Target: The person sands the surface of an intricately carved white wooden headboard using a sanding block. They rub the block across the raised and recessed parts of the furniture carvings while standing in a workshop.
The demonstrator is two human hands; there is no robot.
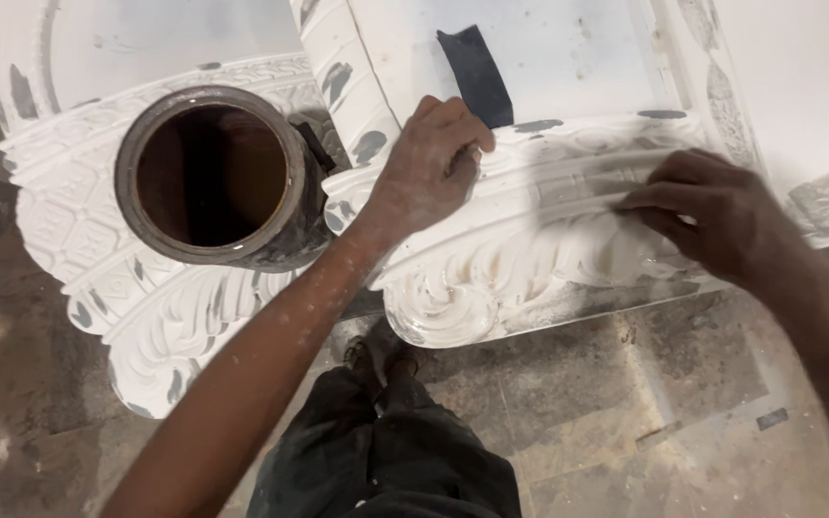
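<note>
A white carved plaster moulding [530,249] with scroll and leaf relief lies in front of me. My left hand [429,163] rests on its upper ledge, fingers curled and pressing against the plaster. My right hand [707,211] presses flat on the moulding's ribbed band further right, fingertips pointing left. Whether a small tool or pad sits under either hand is hidden. Both forearms are dusted with white plaster.
A dark round bucket [211,173], seen from above, stands on a second carved white moulding [98,249] at the left. A dark patch [477,72] marks the flat white panel behind. My dark trousers [386,451] and the stained concrete floor [626,403] are below.
</note>
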